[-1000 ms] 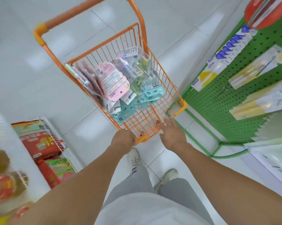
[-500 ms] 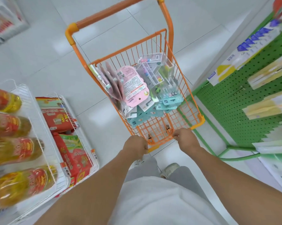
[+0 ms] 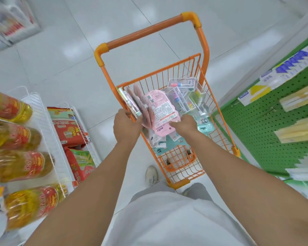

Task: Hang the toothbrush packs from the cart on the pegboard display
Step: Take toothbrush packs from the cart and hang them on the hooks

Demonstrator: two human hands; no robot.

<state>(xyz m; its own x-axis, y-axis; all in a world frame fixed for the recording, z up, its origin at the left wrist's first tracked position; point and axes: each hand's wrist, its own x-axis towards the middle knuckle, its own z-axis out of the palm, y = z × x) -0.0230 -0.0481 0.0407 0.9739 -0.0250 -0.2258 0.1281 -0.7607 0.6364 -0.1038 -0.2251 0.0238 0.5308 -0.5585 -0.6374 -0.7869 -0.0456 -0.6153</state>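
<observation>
pegboard (image 3: 256, 132): green perforated panel on the person's right; several boxed and carded goods already hang on it, blurred, so whether any came from this cart cannot be told.
cart (image 3: 205, 55): small orange wire cart on the white tile floor, directly in front of the person, just beside the pegboard's lower edge.
shelf (image 3: 34, 105): white wire shelf on the person's left, carrying oil bottles and red snack bags; not part of the task.
progress: judged early. No pack is out of the cart; all visible stock sits in the basket. Picking up, carrying and hanging are all left.
packs (image 3: 161, 110): pile of flat carded blister packs, standing and leaning in the basket. Frontmost card is pink, printed back facing up, with a small hang hole near its lower end. Clear plastic cases behind it; teal cards beneath.
left hand (image 3: 126, 126): at the left end of the stack, fingers curled around the edges of several upright packs near the basket's left rim.
right hand (image 3: 185, 124): reaching in from the right, resting on the lower right edge of the pink card; fingers hidden behind the hand, so the grip cannot be told.
</observation>
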